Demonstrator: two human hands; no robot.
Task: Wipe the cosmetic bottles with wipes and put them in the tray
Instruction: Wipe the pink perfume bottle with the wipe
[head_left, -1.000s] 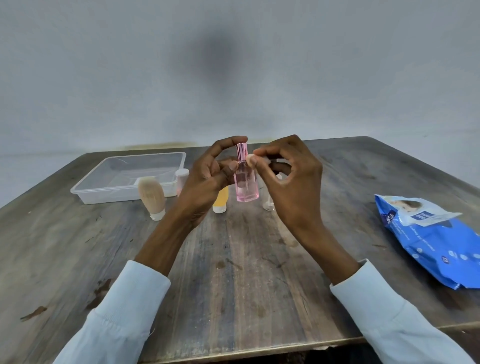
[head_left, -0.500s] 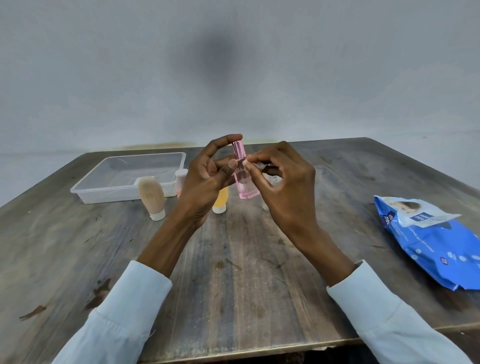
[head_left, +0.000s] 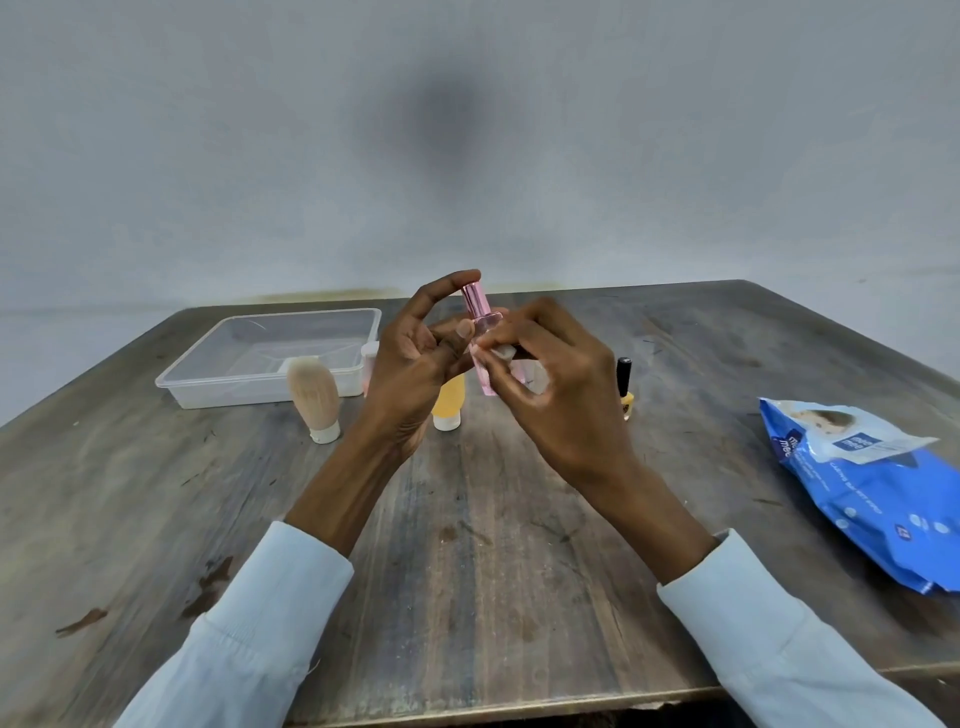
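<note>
A slim pink bottle (head_left: 479, 309) with a shiny pink cap is held above the middle of the table, its top leaning left. My left hand (head_left: 415, 364) grips it between thumb and fingers. My right hand (head_left: 556, 395) presses a small white wipe (head_left: 503, 353) against the bottle's side; most of the wipe and the bottle's lower half are hidden behind my fingers. A clear plastic tray (head_left: 208, 387) sits at the back left of the table.
On the table stand a beige bottle (head_left: 313, 395), an orange bottle (head_left: 448, 405), a pale pink bottle (head_left: 370, 358) partly behind my left hand, and a yellow nail polish (head_left: 625, 387) with a black cap. A blue wipes pack (head_left: 878, 488) lies at the right edge.
The pink bottle has tilted from upright so its cap leans left. My right hand has slid down its side with the wipe, uncovering the yellow nail polish behind it.
</note>
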